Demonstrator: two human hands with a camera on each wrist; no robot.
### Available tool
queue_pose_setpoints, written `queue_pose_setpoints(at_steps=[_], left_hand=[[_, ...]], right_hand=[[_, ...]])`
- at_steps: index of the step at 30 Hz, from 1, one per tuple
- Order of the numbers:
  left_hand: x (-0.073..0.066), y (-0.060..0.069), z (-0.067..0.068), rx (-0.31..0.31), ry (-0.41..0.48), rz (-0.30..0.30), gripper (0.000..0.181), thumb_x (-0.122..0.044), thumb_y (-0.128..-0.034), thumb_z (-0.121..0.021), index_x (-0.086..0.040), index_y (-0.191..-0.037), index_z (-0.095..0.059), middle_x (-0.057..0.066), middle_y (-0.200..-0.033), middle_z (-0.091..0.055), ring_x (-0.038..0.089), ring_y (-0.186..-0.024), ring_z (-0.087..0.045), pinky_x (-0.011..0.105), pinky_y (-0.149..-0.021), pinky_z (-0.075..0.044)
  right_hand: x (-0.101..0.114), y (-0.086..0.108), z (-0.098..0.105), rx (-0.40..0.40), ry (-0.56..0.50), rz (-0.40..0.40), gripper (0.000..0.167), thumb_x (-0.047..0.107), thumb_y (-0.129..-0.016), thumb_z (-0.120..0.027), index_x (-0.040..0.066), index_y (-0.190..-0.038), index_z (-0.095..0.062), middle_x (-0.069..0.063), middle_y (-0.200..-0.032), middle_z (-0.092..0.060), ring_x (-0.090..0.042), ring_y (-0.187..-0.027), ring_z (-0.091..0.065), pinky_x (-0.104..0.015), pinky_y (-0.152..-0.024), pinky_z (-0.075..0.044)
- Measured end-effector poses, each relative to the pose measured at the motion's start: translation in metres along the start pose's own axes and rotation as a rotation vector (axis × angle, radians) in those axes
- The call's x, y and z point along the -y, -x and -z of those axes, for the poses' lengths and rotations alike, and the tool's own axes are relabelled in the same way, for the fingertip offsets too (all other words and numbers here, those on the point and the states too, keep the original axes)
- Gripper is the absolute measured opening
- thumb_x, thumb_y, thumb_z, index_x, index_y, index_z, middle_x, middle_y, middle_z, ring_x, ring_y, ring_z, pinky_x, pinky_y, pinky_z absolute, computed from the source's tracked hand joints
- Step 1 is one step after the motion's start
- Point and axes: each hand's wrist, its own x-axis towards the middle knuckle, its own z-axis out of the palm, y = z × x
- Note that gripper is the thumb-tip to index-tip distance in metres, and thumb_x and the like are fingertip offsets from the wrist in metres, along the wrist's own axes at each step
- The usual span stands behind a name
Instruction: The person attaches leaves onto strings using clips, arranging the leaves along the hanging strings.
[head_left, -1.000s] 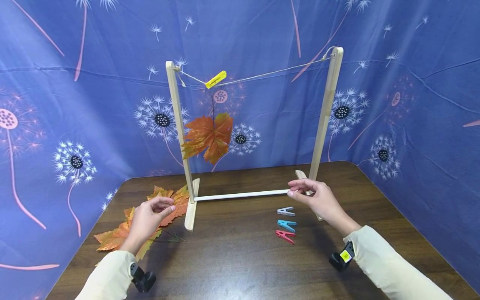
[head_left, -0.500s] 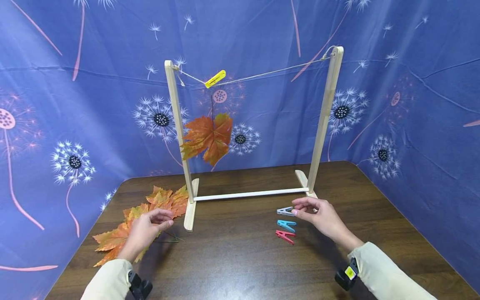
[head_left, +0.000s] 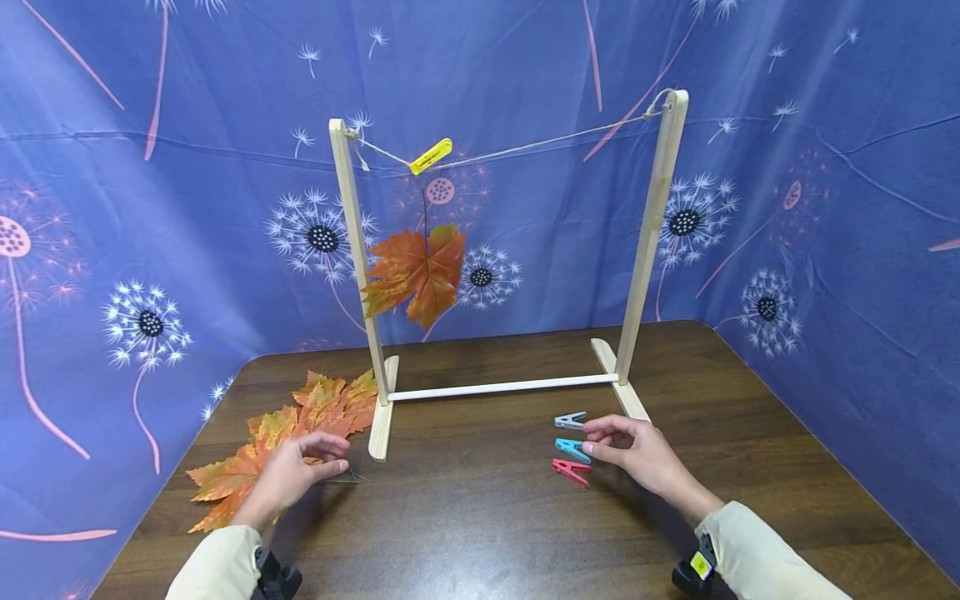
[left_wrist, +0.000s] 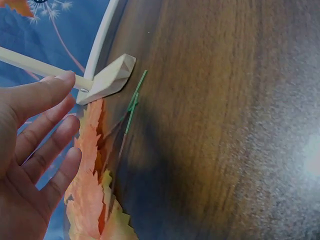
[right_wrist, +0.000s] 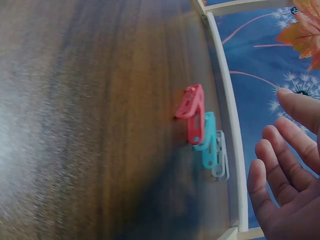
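My left hand hovers over the pile of orange and yellow artificial maple leaves, its fingers loosely bent and holding nothing. The leaves' green stem ends stick out over the table in the left wrist view. My right hand is just right of three clothespins, also with nothing in it: a grey clothespin, a blue clothespin and a red clothespin. In the right wrist view its relaxed fingers appear apart from the clothespins. An orange maple leaf hangs by its stem from a yellow clothespin on the string.
A wooden frame with a left post, a right post and a white bottom bar stands on the brown table. Between the post tops sags a string. Blue dandelion-print cloth hangs behind and on both sides.
My right hand has come back toward me from the frame's right foot, down beside the clothespins. My left hand has lowered slightly over the leaves. The clothespins and the hanging leaf look unmoved.
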Motion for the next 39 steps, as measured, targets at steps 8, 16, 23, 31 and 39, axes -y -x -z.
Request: queue_pose_setpoints(at_steps=[8,16,23,31,39], left_hand=[[0.004,0.003,-0.003,0.010,0.019,0.017,0.023,-0.004,-0.0838,-0.082,-0.001,-0.105,-0.073,0.008,-0.093,-0.073,0.019,-0.086,-0.066,0.030,-0.072,-0.050],[0.012,0.002,-0.006,0.013,-0.082,-0.015,0.021,0.000,-0.0820,-0.082,-0.004,-0.101,-0.074,0.005,-0.092,-0.073,0.018,-0.085,-0.067,0.030,-0.073,-0.052],[0.016,0.004,-0.008,0.026,-0.147,-0.045,0.022,0.001,-0.0788,-0.084,-0.008,-0.096,-0.075,0.001,-0.089,-0.073,0.020,-0.084,-0.068,0.032,-0.072,-0.051],[0.017,0.003,-0.010,0.048,-0.192,-0.058,0.022,0.003,-0.0775,-0.083,-0.010,-0.093,-0.075,-0.002,-0.086,-0.070,0.017,-0.082,-0.067,0.031,-0.069,-0.051],[0.020,0.004,-0.010,0.073,-0.223,-0.071,0.022,0.003,-0.0772,-0.083,-0.011,-0.092,-0.074,-0.004,-0.085,-0.070,0.016,-0.081,-0.068,0.037,-0.075,-0.052]], right_hand=[[-0.007,0.002,-0.007,0.019,-0.003,-0.004,0.031,0.014,-0.087,-0.082,-0.002,-0.111,-0.072,-0.003,-0.089,-0.071,-0.013,-0.082,-0.062,-0.025,-0.065,-0.045],[-0.012,0.004,-0.014,0.061,-0.008,0.016,0.031,0.013,-0.085,-0.082,-0.003,-0.109,-0.072,-0.008,-0.093,-0.072,-0.011,-0.080,-0.063,-0.025,-0.066,-0.048],[-0.016,0.008,-0.018,0.056,0.123,0.011,0.030,0.016,-0.081,-0.086,0.003,-0.106,-0.075,-0.002,-0.090,-0.070,-0.008,-0.077,-0.059,-0.025,-0.069,-0.047],[-0.021,0.008,-0.022,0.066,0.215,0.048,0.030,0.017,-0.076,-0.089,0.006,-0.100,-0.075,0.002,-0.085,-0.067,-0.012,-0.076,-0.060,-0.025,-0.068,-0.046],[-0.022,0.008,-0.025,0.038,0.262,0.057,0.029,0.016,-0.072,-0.092,0.009,-0.095,-0.076,0.004,-0.083,-0.063,-0.012,-0.074,-0.058,-0.025,-0.067,-0.046]])
